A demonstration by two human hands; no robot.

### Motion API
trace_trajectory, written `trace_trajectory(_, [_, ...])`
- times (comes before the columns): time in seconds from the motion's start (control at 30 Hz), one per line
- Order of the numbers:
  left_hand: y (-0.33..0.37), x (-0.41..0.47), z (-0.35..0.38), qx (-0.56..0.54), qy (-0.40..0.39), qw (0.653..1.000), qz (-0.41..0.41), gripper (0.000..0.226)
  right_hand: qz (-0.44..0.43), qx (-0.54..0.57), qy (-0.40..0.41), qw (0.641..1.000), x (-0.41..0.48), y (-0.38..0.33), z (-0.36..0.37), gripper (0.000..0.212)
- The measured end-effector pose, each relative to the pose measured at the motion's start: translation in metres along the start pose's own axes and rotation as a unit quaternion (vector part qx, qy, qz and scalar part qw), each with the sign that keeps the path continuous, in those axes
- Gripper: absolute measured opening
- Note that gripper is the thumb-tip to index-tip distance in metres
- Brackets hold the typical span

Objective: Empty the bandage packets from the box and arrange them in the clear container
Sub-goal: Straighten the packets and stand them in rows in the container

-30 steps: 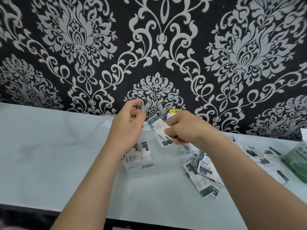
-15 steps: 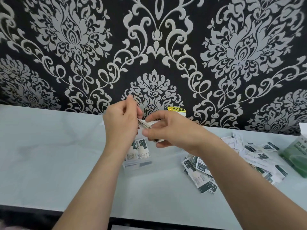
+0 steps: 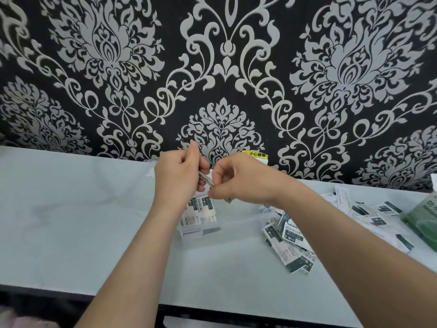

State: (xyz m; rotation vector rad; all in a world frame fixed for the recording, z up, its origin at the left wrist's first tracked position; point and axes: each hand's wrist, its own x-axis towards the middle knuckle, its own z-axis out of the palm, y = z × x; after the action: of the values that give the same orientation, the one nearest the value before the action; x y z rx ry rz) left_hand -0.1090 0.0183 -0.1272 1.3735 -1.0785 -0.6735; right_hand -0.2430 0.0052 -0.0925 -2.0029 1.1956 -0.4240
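Turning the packet stack [image 3: 207,180] edge-on since a second ago, pinching it with left hand [image 3: 179,177] and right hand [image 3: 242,183] alike (fingers curled), holding it above the clear container [image 3: 236,227].

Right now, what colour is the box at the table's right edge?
The box is green; the head view shows it, partly cut off by the frame.

The surface [image 3: 71,221] looks smooth and faintly glossy. The container [image 3: 236,227] is clear plastic. The packets [image 3: 293,235] look like printed paper. The wallpaper [image 3: 224,67] shows raised texture.
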Motion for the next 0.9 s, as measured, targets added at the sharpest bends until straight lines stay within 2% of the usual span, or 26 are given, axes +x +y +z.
trace_trajectory(0.1, [-0.004, 0.001, -0.002, 0.030, -0.022, 0.999, 0.004, 0.032, 0.033, -0.054, 0.015, 0.998, 0.006, 0.006, 0.001, 0.009])
trace_trajectory(0.17, [-0.007, 0.002, -0.008, 0.111, -0.024, 0.993, 0.040, 0.016, 0.074, -0.132, 0.006, 0.988, 0.010, 0.009, 0.003, 0.009])
trace_trajectory(0.2, [-0.007, 0.003, -0.012, 0.180, -0.032, 0.981, 0.067, 0.019, 0.099, -0.170, -0.006, 0.980, 0.012, 0.010, 0.004, 0.012])
trace_trajectory(0.3, [-0.007, -0.002, -0.020, 0.391, -0.131, 0.904, 0.113, 0.036, 0.143, -0.266, -0.040, 0.952, 0.020, 0.011, 0.015, 0.017])
trace_trajectory(0.37, [-0.009, -0.006, -0.018, 0.455, -0.216, 0.853, 0.138, 0.038, 0.151, -0.304, -0.044, 0.940, 0.025, 0.012, 0.023, 0.020])
trace_trajectory(0.43, [-0.015, -0.006, -0.015, 0.493, -0.264, 0.813, 0.165, 0.034, 0.155, -0.324, -0.043, 0.932, 0.029, 0.011, 0.028, 0.026])
trace_trajectory(0.5, [-0.022, -0.002, -0.014, 0.515, -0.280, 0.791, 0.174, 0.031, 0.160, -0.342, -0.043, 0.925, 0.031, 0.012, 0.032, 0.030])
trace_trajectory(0.67, [-0.032, 0.002, -0.014, 0.543, -0.312, 0.763, 0.161, 0.031, 0.180, -0.358, -0.041, 0.915, 0.037, 0.022, 0.038, 0.029])
trace_trajectory(0.9, [-0.030, 0.002, -0.011, 0.564, -0.323, 0.744, 0.153, 0.034, 0.172, -0.380, -0.048, 0.907, 0.038, 0.025, 0.036, 0.018])
